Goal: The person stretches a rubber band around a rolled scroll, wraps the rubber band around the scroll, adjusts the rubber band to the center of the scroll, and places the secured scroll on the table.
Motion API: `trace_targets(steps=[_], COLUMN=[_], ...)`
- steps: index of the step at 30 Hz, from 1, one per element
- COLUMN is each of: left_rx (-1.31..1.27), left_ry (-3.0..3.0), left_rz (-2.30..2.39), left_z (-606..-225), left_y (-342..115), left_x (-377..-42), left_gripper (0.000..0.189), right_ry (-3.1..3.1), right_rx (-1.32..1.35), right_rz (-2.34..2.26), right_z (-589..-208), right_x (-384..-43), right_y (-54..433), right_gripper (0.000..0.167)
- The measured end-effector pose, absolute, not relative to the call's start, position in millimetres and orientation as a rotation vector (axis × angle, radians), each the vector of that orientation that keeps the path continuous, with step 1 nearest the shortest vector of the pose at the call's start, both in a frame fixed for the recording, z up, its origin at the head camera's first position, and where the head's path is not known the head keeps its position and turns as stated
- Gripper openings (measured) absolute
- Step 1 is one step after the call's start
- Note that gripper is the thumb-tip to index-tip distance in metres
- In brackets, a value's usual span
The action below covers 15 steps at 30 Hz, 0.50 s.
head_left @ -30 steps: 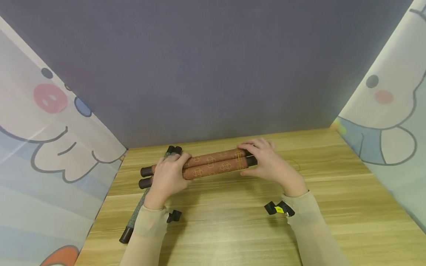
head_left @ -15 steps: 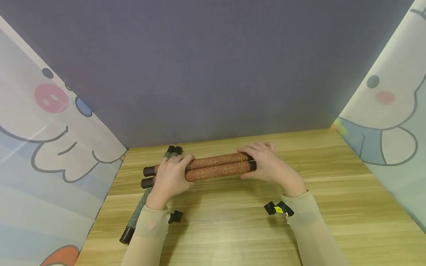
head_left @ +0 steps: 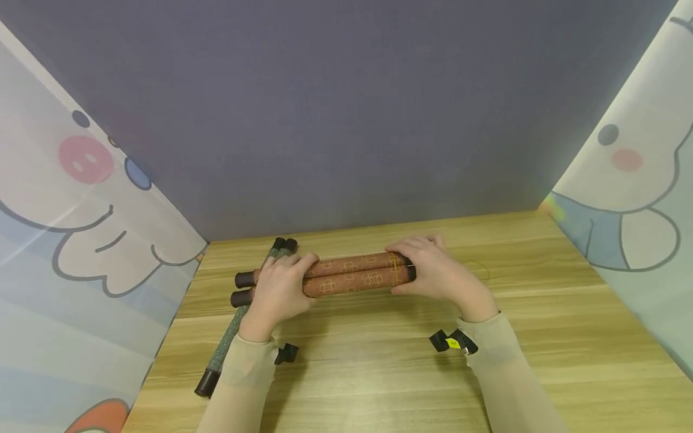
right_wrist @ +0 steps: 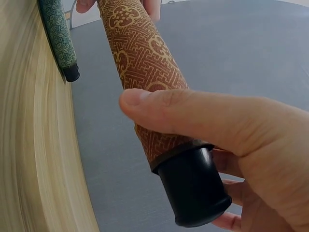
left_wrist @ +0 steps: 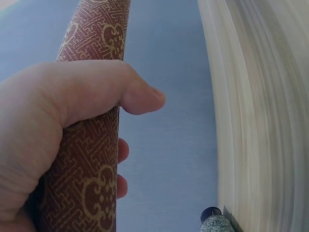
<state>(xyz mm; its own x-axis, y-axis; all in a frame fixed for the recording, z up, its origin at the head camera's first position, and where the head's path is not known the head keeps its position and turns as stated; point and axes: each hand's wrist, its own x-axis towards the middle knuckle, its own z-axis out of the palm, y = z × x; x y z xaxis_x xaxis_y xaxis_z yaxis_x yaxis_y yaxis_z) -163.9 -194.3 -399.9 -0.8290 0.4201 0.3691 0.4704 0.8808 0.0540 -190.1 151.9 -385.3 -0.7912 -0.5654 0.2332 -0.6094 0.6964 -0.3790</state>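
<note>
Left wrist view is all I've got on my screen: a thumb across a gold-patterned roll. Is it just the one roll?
Observer: No, the head view shows two brown rolls side by side, held together.

Operator: Oh! Is the person using both hands, then?

Observer: Yes, the right hand grips the rolls near their dark end caps, on the side away from the left hand.

Operator: And the speckled thing with a black tip at the bottom of my picture, where does it go?

Observer: That looks like the far end of a green roll; the head view shows it slanting across the table, passing beneath the brown rolls.
</note>
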Motion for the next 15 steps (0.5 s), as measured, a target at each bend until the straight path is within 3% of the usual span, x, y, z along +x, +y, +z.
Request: trace_targets(steps=[15], left_rx=[-0.655], left_ry=[-2.713], left_rz=[-0.189], left_z=[-402.3], left_y=[-191.7], left_x=[-165.5], left_gripper=[0.086], right_ry=[-2.767], right_rx=[0.984], right_rz=[0.680], right_z=[-384.5], right_x=[-188.6], right_y=[149.3], right_gripper=[0.079])
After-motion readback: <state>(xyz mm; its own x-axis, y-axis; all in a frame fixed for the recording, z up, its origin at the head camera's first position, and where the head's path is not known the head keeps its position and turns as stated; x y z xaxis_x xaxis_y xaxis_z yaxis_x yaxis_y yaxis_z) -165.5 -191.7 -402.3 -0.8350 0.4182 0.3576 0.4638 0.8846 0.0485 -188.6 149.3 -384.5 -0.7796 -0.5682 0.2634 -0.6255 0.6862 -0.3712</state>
